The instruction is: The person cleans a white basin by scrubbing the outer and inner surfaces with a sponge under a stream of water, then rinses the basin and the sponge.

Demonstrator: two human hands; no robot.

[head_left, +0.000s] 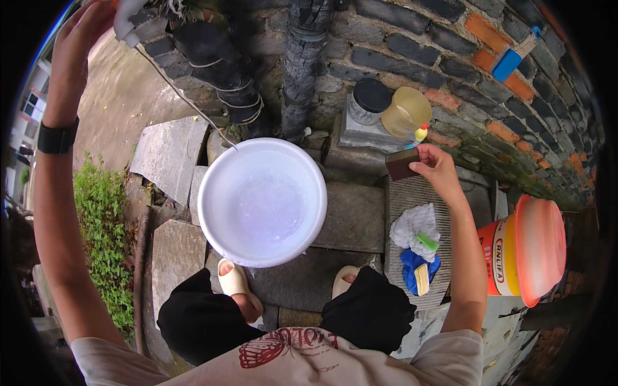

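At the upper left my left hand (80, 35) is raised to a grey tap (129, 22). Its fingers curl toward an orange part at the picture's edge, where the fingertips are partly cut off. A thin stream of water (187, 96) falls from the tap into a white round basin (206, 235), which holds water with some foam. My right hand (441, 170) pinches a flat dark brown sponge block (400, 165) between thumb and fingers, above the far end of a ribbed slab (402, 299). That sponge is clear of the basin, to its right.
On the slab lie a white cloth (412, 222), a green piece (427, 242) and a blue cloth (409, 273). Beyond stand a black-lidded jar (371, 96) and a yellowish tub (407, 110). An orange-yellow bucket (508, 257) with a pink basin (544, 251) is right. Brick wall (399, 51) behind.
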